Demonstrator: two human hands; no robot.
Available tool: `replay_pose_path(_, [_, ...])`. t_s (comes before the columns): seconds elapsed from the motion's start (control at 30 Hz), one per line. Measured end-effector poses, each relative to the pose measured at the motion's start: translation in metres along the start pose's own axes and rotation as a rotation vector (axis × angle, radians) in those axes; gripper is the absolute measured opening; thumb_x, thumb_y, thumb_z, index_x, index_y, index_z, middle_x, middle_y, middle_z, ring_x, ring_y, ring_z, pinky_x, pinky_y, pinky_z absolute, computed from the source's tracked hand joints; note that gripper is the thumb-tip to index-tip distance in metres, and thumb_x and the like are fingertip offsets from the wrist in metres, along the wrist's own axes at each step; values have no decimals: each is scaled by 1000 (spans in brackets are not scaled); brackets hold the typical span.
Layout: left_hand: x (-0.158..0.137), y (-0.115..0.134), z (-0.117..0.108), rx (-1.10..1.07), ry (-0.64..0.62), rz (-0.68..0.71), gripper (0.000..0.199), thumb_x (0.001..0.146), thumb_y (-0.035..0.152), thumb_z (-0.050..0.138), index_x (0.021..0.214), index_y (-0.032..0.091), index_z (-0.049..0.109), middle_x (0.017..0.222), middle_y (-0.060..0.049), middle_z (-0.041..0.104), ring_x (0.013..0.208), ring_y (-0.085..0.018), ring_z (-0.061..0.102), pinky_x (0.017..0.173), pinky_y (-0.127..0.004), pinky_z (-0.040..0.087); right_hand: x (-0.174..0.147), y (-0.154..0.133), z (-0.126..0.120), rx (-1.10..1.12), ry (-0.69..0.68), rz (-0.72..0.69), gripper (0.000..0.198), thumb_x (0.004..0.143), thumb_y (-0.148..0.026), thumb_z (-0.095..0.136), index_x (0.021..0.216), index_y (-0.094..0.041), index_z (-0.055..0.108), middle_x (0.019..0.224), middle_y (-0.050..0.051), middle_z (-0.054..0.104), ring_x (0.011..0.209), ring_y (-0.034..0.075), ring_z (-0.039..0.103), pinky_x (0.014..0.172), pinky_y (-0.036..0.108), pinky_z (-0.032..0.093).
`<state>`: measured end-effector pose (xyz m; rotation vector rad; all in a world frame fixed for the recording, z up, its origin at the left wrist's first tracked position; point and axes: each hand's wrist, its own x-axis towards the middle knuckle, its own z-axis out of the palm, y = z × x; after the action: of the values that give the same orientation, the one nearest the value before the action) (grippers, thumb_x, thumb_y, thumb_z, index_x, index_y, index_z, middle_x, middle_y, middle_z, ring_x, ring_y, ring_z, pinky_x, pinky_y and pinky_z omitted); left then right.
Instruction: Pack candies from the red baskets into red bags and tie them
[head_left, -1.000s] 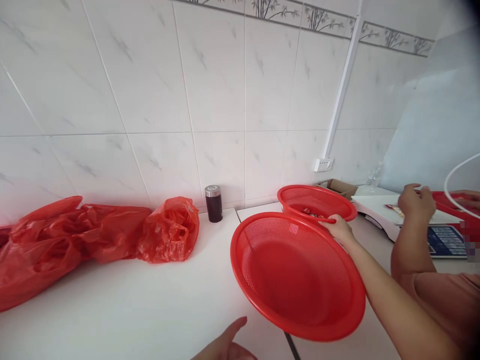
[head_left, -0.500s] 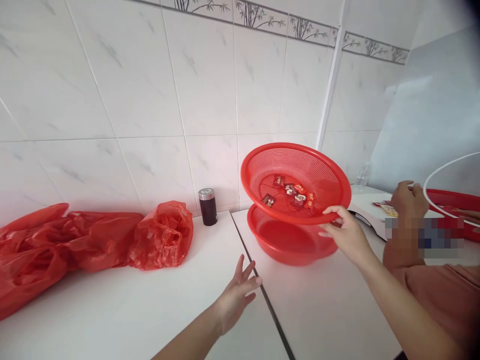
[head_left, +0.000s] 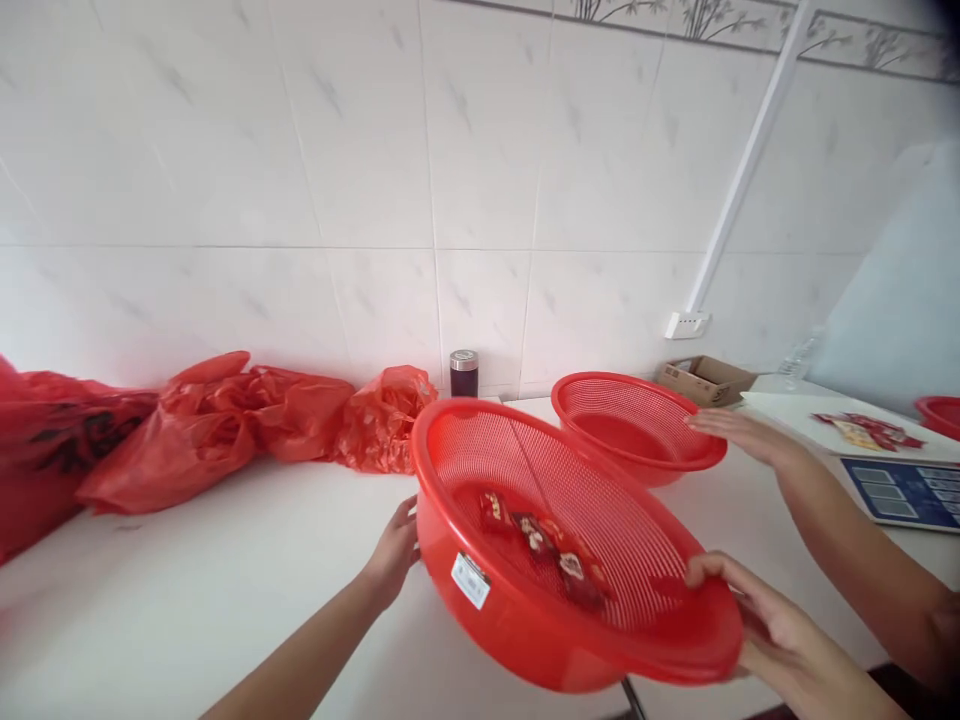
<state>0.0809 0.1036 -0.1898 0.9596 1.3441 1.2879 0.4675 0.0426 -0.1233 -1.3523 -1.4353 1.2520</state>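
A red plastic mesh basket [head_left: 637,540] is held tilted above the table, with several wrapped snack packets [head_left: 559,550] at its bottom. My right hand [head_left: 780,625] grips its right rim, thumb over the edge. On the opposite side, my left hand [head_left: 394,555] is against the outer wall, its fingertips partly hidden behind the basket. A white label [head_left: 471,580] is stuck on the near outer wall.
Another red basket [head_left: 637,462] stands behind, a co-worker's hand [head_left: 739,432] at its rim. Red plastic bags [head_left: 210,430] and a dark lidded cup [head_left: 464,375] line the wall. To the right are a cardboard box [head_left: 705,380] and a scale [head_left: 900,490] with packets on it.
The basket with packets has come off the lower one, nearer to me and leftward. My left hand, open and apart before, now supports its left side. A co-worker's hand has reached the other basket.
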Motion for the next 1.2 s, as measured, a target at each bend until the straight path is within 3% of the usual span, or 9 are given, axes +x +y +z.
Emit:
replay_pose_path(0.13, [14, 3, -38, 218, 152, 79, 53, 79, 38, 60, 128, 20, 51, 126, -18, 60, 103, -27, 66, 83, -42, 53, -2, 30, -8, -164, 24, 102, 45, 66, -54, 68, 100, -26, 57, 92, 3, 65, 75, 20, 62, 62, 27, 53])
replay_pose_path(0.27, [41, 20, -52, 492, 220, 272, 52, 82, 26, 54, 133, 25, 47, 136, -12, 53, 121, -27, 53, 102, -47, 41, 9, 51, 5, -448, 284, 86, 49, 64, -57, 67, 103, -29, 59, 98, 4, 69, 84, 24, 67, 67, 28, 52])
replay_pose_path(0.43, [78, 28, -51, 807, 201, 396, 45, 76, 22, 62, 121, 30, 62, 154, -5, 33, 143, -35, 20, 113, -55, 20, 4, 44, 86, -317, 469, -2, 71, 76, -62, 56, 137, -28, 40, 92, 6, 71, 72, 23, 69, 68, 32, 53])
replay_pose_path(0.5, [89, 24, -56, 881, 189, 373, 45, 72, 21, 66, 117, 28, 64, 156, -6, 30, 145, -39, 13, 112, -59, 17, -2, 38, 126, -160, 412, -84, 75, 81, -61, 53, 144, -26, 31, 102, 9, 70, 73, 21, 69, 70, 32, 55])
replay_pose_path(0.57, [92, 18, -66, 910, 178, 330, 49, 72, 22, 65, 120, 23, 63, 150, -12, 41, 142, -40, 23, 111, -60, 20, -6, 34, 157, -132, 251, -158, 69, 84, -58, 52, 142, -23, 36, 110, 11, 68, 77, 20, 69, 73, 31, 55])
replay_pose_path(0.73, [56, 4, -104, 832, 229, 297, 53, 84, 36, 53, 134, 19, 52, 143, -13, 51, 132, -32, 45, 109, -44, 33, 5, 21, 191, -230, -70, -297, 37, 89, -48, 52, 113, -20, 59, 95, 8, 70, 77, 19, 67, 69, 28, 53])
replay_pose_path(0.97, [-39, -33, -131, 602, 270, 228, 54, 89, 51, 45, 133, 22, 52, 135, -8, 59, 112, -27, 63, 95, -37, 48, 76, -14, 276, -198, -104, -563, 21, 94, -35, 46, 96, -21, 61, 96, 6, 68, 92, 20, 64, 87, 33, 50])
replay_pose_path(1.1, [-60, -38, -129, 596, 285, 343, 43, 92, 42, 44, 130, 23, 52, 138, -9, 54, 122, -24, 55, 102, -37, 43, 119, -8, 337, -273, -89, -559, 25, 82, -30, 61, 105, -20, 62, 110, 10, 65, 106, 27, 59, 94, 42, 45])
replay_pose_path(1.2, [-56, -32, -126, 819, 367, 554, 42, 91, 35, 48, 132, 23, 49, 148, -10, 41, 136, -25, 39, 109, -40, 35, 131, 4, 357, -275, -147, -553, 25, 66, -17, 70, 91, -21, 67, 107, 8, 68, 108, 30, 57, 95, 44, 44])
